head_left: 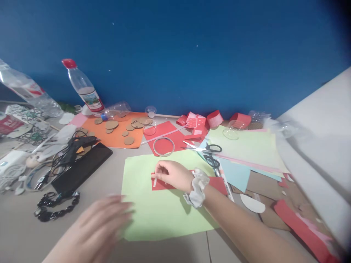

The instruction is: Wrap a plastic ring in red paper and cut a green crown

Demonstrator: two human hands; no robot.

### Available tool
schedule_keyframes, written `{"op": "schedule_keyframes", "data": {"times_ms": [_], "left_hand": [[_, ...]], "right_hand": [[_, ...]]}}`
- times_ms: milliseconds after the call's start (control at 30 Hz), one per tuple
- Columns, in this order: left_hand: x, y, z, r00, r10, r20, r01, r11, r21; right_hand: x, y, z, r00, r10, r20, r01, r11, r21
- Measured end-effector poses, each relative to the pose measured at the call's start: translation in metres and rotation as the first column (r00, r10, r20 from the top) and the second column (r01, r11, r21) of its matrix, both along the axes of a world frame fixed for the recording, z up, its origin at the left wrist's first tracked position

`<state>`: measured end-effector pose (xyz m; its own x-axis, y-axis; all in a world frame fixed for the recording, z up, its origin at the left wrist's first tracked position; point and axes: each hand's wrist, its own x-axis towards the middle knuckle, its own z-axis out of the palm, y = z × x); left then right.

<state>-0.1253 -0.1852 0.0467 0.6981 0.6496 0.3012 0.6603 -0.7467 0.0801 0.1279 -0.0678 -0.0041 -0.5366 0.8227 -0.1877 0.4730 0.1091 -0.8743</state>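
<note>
Over a pale green sheet of paper [153, 219], my right hand [171, 173] reaches in with its thumb and fingers pinched together. They close on the top of a narrow white strip [155, 182] at the left end of a red paper strip [218, 184]. My hand and forearm cover the middle of the red strip. A white scrunchie [199, 188] is round my right wrist. Blurred by motion, my left hand [102, 219] is at the green sheet's lower left edge, its fingers stretched out and holding nothing I can see.
Scissors [211, 151] and a clear ring [163, 147] lie behind the green sheet. Cardboard discs [128, 140] rest on orange paper [120, 128]. Left are a black phone [82, 166], a beaded bracelet [59, 212] and bottles [85, 89]. Paper scraps and cardboard [264, 182] lie right.
</note>
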Motion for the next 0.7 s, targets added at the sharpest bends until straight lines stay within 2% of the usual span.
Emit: {"op": "schedule_keyframes", "data": {"times_ms": [33, 100, 133, 200, 233, 267, 300, 333, 367, 433, 533, 600, 700], "left_hand": [[0.016, 0.013, 0.000, 0.994, -0.102, -0.036, 0.102, 0.995, 0.011], [0.051, 0.039, -0.002, 0.944, -0.318, -0.087, 0.324, 0.944, 0.065], [0.069, 0.050, -0.005, 0.919, -0.385, -0.087, 0.392, 0.917, 0.078], [0.097, 0.062, -0.016, 0.833, -0.549, -0.072, 0.553, 0.821, 0.139], [0.107, 0.062, -0.024, 0.817, -0.569, -0.093, 0.577, 0.808, 0.124], [0.113, 0.060, -0.034, 0.816, -0.572, -0.087, 0.579, 0.805, 0.132], [0.117, 0.055, -0.045, 0.851, -0.521, -0.059, 0.525, 0.844, 0.115], [0.117, 0.048, -0.056, 0.912, -0.409, -0.019, 0.409, 0.909, 0.081], [0.116, 0.040, -0.065, 0.952, -0.304, 0.044, 0.299, 0.951, 0.082], [0.112, 0.027, -0.077, 0.971, -0.223, 0.090, 0.211, 0.969, 0.130], [0.103, 0.021, -0.082, 0.980, -0.201, -0.011, 0.199, 0.957, 0.213], [0.099, 0.022, -0.081, 0.979, -0.172, -0.108, 0.192, 0.959, 0.208], [0.096, 0.026, -0.084, 0.975, -0.146, -0.170, 0.175, 0.970, 0.170]], "right_hand": [[0.000, 0.000, 0.001, 1.000, 0.012, 0.009, -0.012, 1.000, 0.002], [0.000, 0.000, 0.003, 0.999, 0.027, 0.024, -0.027, 1.000, 0.010], [0.000, 0.000, 0.004, 0.999, 0.032, 0.030, -0.032, 0.999, 0.014], [0.000, 0.000, 0.005, 0.999, 0.034, 0.041, -0.035, 0.999, 0.024], [0.000, 0.000, 0.005, 0.998, 0.031, 0.047, -0.032, 0.999, 0.028], [0.000, 0.000, 0.005, 0.998, 0.026, 0.054, -0.027, 0.999, 0.031], [-0.001, -0.001, 0.005, 0.998, 0.020, 0.062, -0.022, 0.999, 0.033], [-0.001, -0.001, 0.006, 0.997, 0.013, 0.072, -0.016, 0.999, 0.034], [-0.001, -0.002, 0.006, 0.997, 0.008, 0.083, -0.011, 0.999, 0.033], [-0.002, -0.002, 0.007, 0.995, 0.005, 0.103, -0.008, 1.000, 0.027], [-0.004, -0.001, 0.009, 0.991, 0.013, 0.132, -0.016, 1.000, 0.023], [-0.006, 0.000, 0.010, 0.987, 0.022, 0.156, -0.027, 0.999, 0.027], [-0.008, 0.002, 0.010, 0.979, 0.032, 0.199, -0.039, 0.999, 0.033]]}}
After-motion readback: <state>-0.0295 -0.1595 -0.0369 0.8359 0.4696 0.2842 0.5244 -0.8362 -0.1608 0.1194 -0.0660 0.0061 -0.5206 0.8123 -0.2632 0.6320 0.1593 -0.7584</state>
